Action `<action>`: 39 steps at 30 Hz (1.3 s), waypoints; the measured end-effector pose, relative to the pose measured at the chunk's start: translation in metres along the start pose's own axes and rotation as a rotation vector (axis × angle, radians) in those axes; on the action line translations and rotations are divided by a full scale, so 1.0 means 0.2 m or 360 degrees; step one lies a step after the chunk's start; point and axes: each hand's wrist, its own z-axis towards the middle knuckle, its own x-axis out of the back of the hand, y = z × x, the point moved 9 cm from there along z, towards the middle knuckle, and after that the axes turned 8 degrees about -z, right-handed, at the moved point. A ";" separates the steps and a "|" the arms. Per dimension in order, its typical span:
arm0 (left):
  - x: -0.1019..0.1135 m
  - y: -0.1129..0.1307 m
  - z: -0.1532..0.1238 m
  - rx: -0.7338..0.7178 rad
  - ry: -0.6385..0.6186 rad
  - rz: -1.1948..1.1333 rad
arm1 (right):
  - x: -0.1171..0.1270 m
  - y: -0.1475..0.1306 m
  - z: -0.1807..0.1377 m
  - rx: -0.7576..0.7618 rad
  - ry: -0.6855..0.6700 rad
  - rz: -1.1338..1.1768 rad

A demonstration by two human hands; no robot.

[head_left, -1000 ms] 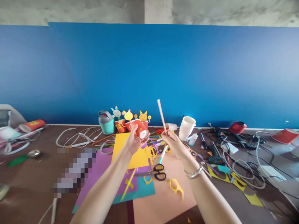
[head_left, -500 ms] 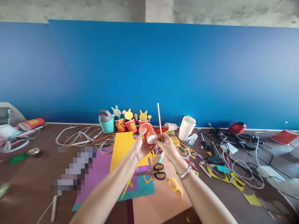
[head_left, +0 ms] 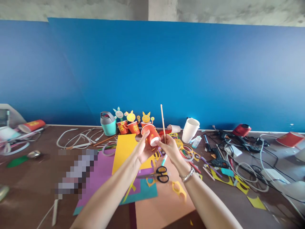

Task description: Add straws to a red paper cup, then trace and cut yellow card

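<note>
Broadly, a blue partition (head_left: 152, 70) is standing behind a brown table (head_left: 30, 181), where a peach paper sheet (head_left: 162, 210) is lying. Above the papers, the left hand (head_left: 143, 150) and right hand (head_left: 171, 148) are meeting closely. The left fingers and thumb are gripping a tilted red cup (head_left: 151, 135); behind it, 3 paper animal figures (head_left: 131, 117) are rising from other red cups (head_left: 133, 128). Scissors (head_left: 157, 175) are lying nearer. Slimmest, a pale stick (head_left: 162, 117) is pointing upward, the right fingers pinching it beside the cup's base.

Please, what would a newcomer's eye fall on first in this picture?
Probably the tilted red cup in the left hand, at the centre, beside the near-upright stick in the right hand. Behind, to the left, stand three animal-faced cups, before a bright blue panel.
</note>
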 end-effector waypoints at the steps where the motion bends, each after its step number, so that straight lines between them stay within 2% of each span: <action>1: 0.00 0.00 0.00 -0.0010 0.0003 0.0003 | 0.00 0.00 0.00 0.0026 -0.0015 -0.0008; 11: -0.02 0.01 0.00 -0.0052 -0.0052 0.0013 | 0.00 -0.04 0.03 0.0139 -0.0177 -0.0048; 14: -0.01 0.02 0.01 -0.0078 -0.0050 -0.0053 | 0.02 -0.03 0.02 0.0100 -0.0110 -0.0016; 18: 0.03 0.06 0.04 -0.0206 0.0041 -0.0146 | 0.04 -0.04 -0.01 0.0034 0.0031 0.0060; 22: 0.04 0.08 0.05 -0.0313 0.0012 -0.0133 | -0.03 -0.05 -0.05 -0.0012 -0.0059 0.0075; 33: 0.02 0.13 0.02 -0.0655 -0.0062 -0.0002 | -0.05 0.01 -0.06 -0.0290 0.0002 0.0418; 39: 0.03 0.16 0.00 -0.0884 -0.0029 0.0162 | -0.08 0.02 -0.08 -0.0408 -0.0124 0.0573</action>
